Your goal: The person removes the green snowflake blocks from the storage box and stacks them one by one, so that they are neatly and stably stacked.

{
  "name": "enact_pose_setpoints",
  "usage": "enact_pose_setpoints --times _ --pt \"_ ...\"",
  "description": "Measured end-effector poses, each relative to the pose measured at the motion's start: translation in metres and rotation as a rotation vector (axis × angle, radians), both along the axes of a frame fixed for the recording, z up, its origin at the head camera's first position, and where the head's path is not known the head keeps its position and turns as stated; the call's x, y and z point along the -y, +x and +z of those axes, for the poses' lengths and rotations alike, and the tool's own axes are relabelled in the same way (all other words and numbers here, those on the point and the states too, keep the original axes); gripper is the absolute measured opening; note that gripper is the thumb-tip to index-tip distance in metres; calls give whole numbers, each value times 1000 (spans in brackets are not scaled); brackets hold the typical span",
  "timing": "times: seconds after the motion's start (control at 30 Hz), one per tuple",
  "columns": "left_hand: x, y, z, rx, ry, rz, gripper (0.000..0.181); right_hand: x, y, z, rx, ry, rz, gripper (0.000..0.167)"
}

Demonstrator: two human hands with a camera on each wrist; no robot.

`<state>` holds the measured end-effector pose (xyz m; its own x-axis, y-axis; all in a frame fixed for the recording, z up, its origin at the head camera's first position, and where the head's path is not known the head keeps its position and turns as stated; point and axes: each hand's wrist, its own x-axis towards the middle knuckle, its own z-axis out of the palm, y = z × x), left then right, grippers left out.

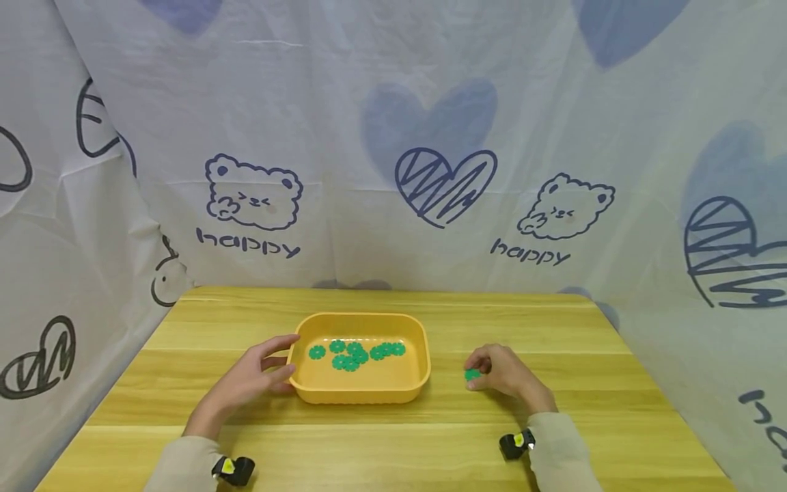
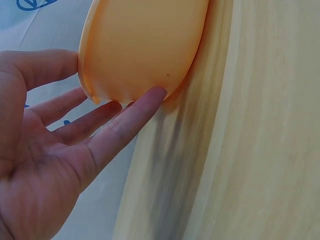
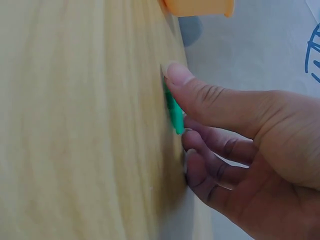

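A yellow plastic tray (image 1: 359,395) stands on the table, with several green flower-shaped discs (image 1: 339,361) lying flat inside, some overlapping. At its left end is my left hand (image 1: 259,370). In the left wrist view, the outspread, nearly straight fingers (image 2: 125,122) touch the tray's end wall (image 2: 145,50) and rim. To the right of the tray, low over the tabletop, my right hand (image 1: 505,372) pinches one more green flower-shaped disc (image 1: 471,374). The right wrist view shows that disc (image 3: 175,112) edge-on beside the thumb, partly covered by it.
The wooden table (image 1: 393,451) reaches back to a white cloth (image 1: 344,102) printed with hearts and bears. Cloth also hangs at the left and right sides. A small black camera is strapped to each wrist.
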<state>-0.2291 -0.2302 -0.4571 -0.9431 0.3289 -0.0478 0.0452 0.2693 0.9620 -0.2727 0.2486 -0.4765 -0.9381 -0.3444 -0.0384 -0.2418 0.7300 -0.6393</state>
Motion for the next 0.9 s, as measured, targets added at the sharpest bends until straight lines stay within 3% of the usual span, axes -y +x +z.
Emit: enact_pose_setpoints --times 0.23,0.5,0.67,0.9 --pt "0 0 -1 5 -4 -3 64 11 -1 15 -81 -24 -4 23" --pt "0 1 0 9 -9 -4 64 53 -6 51 -141 -88 32 20" --pt "0 1 0 11 -10 -2 63 85 -15 63 -171 -108 140 24" --pt "-1 0 1 10 -14 -3 64 127 -24 60 -138 -99 269 22"
